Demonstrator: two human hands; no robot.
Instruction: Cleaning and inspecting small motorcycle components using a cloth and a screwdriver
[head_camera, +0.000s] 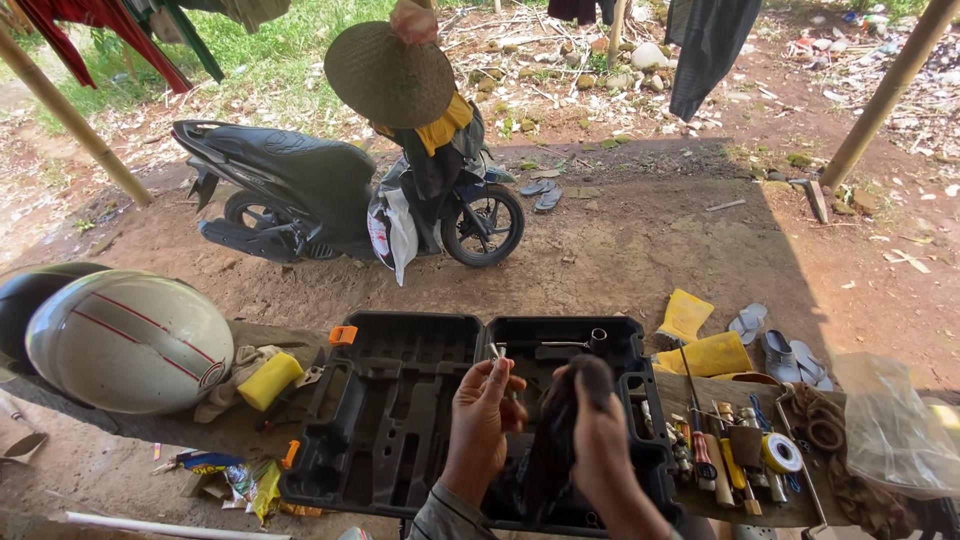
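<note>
My left hand (483, 420) pinches a small metal bit (497, 352) upright between its fingertips, above an open black tool case (400, 420). Right beside it, my right hand (598, 440) grips a dark rag (555, 450) that hangs down over the case. A metal socket wrench (580, 343) lies in the far half of the case. Both hands are close together, nearly touching, at the case's middle.
A white helmet (130, 340), a yellow sponge (268, 380) and a cloth lie left of the case. Several hand tools and a tape roll (782, 452) lie on a board at right, beside a plastic bag (895, 425). A black scooter (340, 195), yellow boots (700, 340) and sandals stand beyond.
</note>
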